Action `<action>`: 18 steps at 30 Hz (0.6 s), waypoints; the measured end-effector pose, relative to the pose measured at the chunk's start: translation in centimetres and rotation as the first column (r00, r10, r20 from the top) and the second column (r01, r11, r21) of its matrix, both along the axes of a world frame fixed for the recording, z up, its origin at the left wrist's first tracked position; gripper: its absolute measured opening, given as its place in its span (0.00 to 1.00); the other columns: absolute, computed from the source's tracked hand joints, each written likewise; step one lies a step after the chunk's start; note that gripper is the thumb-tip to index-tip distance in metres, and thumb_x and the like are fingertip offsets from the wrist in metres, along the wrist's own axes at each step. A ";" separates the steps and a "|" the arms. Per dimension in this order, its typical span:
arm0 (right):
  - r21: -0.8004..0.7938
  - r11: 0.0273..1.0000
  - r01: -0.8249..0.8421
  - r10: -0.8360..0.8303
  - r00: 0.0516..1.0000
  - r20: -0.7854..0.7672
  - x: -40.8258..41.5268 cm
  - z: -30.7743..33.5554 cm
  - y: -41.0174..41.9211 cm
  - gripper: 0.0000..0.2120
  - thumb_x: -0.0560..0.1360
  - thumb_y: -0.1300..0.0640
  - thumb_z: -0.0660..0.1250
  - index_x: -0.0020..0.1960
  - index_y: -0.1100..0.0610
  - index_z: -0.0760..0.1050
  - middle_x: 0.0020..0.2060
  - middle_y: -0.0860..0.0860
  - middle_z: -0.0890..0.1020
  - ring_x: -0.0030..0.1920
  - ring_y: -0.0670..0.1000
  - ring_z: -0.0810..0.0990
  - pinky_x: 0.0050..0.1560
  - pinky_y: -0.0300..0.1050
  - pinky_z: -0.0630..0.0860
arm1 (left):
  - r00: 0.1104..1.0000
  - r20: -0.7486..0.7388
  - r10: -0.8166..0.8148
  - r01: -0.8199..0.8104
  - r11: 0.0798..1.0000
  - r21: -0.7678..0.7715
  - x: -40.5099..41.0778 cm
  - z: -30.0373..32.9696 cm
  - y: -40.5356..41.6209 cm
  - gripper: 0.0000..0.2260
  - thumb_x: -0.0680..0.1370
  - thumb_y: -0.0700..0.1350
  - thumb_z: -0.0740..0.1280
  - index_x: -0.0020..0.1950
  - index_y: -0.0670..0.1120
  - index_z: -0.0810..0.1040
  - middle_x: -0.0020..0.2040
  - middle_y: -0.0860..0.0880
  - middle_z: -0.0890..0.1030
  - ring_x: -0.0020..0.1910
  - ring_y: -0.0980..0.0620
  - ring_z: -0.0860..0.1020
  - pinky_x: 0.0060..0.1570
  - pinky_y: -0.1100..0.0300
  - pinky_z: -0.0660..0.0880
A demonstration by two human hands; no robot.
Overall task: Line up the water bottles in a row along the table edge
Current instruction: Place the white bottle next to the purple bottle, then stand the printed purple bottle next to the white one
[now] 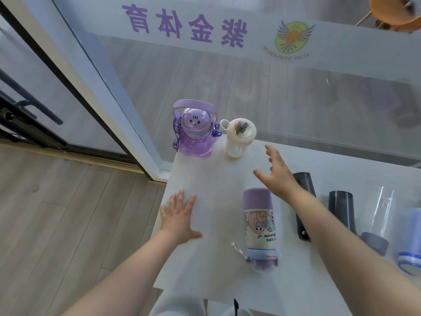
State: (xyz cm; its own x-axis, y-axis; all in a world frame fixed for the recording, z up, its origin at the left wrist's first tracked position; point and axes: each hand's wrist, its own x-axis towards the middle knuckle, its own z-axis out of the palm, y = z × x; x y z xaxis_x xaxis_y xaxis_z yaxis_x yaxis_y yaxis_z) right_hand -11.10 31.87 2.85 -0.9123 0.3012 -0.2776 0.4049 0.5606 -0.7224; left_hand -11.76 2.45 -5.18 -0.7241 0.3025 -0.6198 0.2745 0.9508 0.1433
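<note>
My left hand is lying flat, fingers spread, on the table; my right hand is hovering wide open above the cartoon bottle, holding nothing.

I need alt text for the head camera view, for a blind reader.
Two open bare hands, left hand and right hand, reach over a white table. A purple bear-shaped bottle and white-lidded clear bottle stand at its far edge; a purple-capped cartoon bottle lies flat nearer.

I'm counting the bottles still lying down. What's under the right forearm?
A black bottle lies flat under the right forearm, which covers its middle. Its two ends show; what the arm covers cannot be seen.
</note>
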 end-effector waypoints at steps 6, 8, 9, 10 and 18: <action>-0.127 0.987 0.097 -0.081 0.989 0.125 9.0 -2.0 -1.0 0.34 0.77 0.53 0.66 0.77 0.46 0.52 0.75 0.50 0.61 0.73 0.52 0.62 0.71 0.55 0.64 | 0.998 -0.063 0.022 -0.017 0.997 0.081 0.9 -0.3 -0.6 0.50 0.68 0.64 0.70 0.78 0.57 0.40 0.79 0.47 0.35 0.77 0.44 0.35 0.75 0.42 0.41; -0.142 0.981 0.131 -0.110 0.984 0.142 11.4 -2.7 -1.7 0.34 0.77 0.51 0.67 0.76 0.47 0.53 0.75 0.49 0.63 0.72 0.51 0.65 0.71 0.55 0.65 | 0.996 -0.087 0.029 -0.018 0.992 0.122 1.6 -0.6 -0.5 0.45 0.72 0.60 0.69 0.78 0.55 0.44 0.79 0.47 0.39 0.78 0.45 0.38 0.75 0.47 0.41; -0.151 0.977 0.152 -0.130 0.980 0.149 12.4 -3.0 -2.0 0.34 0.76 0.50 0.67 0.76 0.46 0.53 0.74 0.49 0.64 0.70 0.51 0.67 0.70 0.55 0.67 | 0.995 -0.099 0.028 -0.013 0.988 0.153 2.1 -0.7 -0.3 0.41 0.73 0.58 0.68 0.78 0.53 0.46 0.80 0.47 0.41 0.78 0.46 0.40 0.76 0.48 0.41; -0.170 0.969 0.180 -0.153 0.975 0.163 13.3 -3.3 -2.4 0.34 0.76 0.50 0.68 0.76 0.46 0.54 0.73 0.48 0.65 0.68 0.51 0.69 0.68 0.55 0.69 | 0.994 -0.107 0.027 -0.005 0.980 0.198 2.7 -0.8 -0.1 0.38 0.75 0.55 0.66 0.78 0.52 0.49 0.80 0.47 0.44 0.79 0.47 0.43 0.76 0.50 0.42; -0.379 0.859 0.344 -0.279 0.935 0.216 18.3 -4.5 -5.3 0.34 0.75 0.55 0.70 0.74 0.49 0.57 0.66 0.48 0.71 0.56 0.47 0.78 0.57 0.46 0.77 | 0.989 0.148 0.029 -0.118 0.761 0.638 8.4 0.3 3.4 0.26 0.77 0.45 0.67 0.73 0.54 0.63 0.71 0.54 0.68 0.69 0.55 0.67 0.72 0.58 0.63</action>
